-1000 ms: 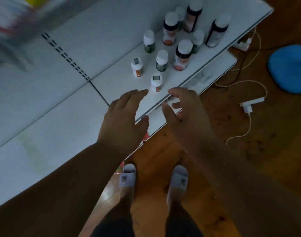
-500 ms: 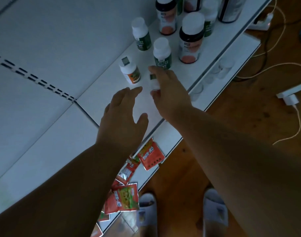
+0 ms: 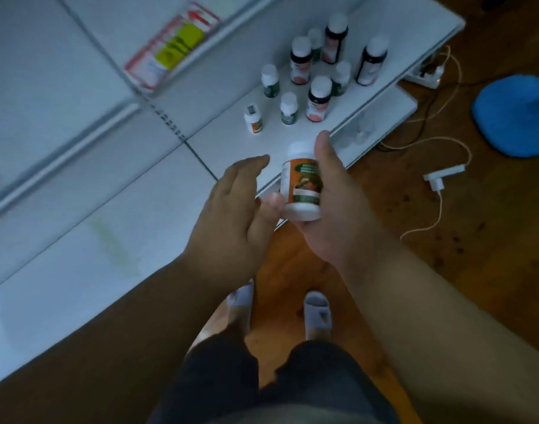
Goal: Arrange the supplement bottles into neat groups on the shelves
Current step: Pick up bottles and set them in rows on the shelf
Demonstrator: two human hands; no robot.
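My right hand is shut on a small white bottle with an orange label, held above the front edge of the white shelf. Beside it my left hand has its fingers spread, and its thumb touches the bottle's lower left side. On the shelf stand another orange-labelled bottle, green-labelled bottles and taller dark bottles with white caps.
A red and yellow packet lies on an upper shelf at the back. On the wooden floor at the right are a white charger with its cable, a power strip and a blue cushion. My slippered feet stand below.
My right hand reached the front orange-labelled bottle on the shelf, closed on it and lifted it back toward me. My left hand has come up beside it.
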